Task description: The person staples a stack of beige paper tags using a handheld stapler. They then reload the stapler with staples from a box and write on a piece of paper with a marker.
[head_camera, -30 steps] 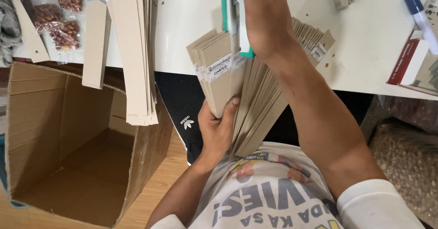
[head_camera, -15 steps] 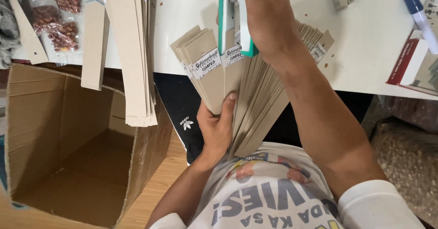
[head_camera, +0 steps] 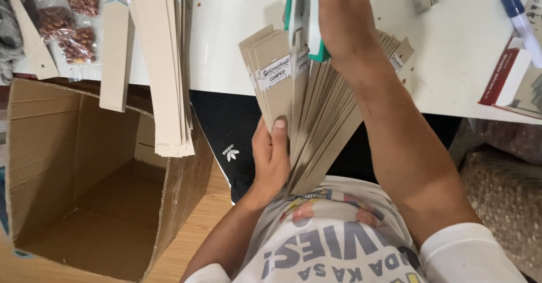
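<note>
our left hand (head_camera: 271, 159) clasps a fanned stack of thin brown cardboard strips (head_camera: 316, 119) at the white table's (head_camera: 237, 46) near edge; our right hand (head_camera: 344, 18) closes round a green-edged stapler (head_camera: 299, 12) above them.

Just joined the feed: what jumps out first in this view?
A thick fan of brown card strips fills the centre, gripped from below by the left hand, thumb pressed on the front strip. The right hand reaches over the fan's top at a green-edged tool on the white table. At lower left an open cardboard box stands on the floor, with long card strips overhanging the table edge above it.
</note>
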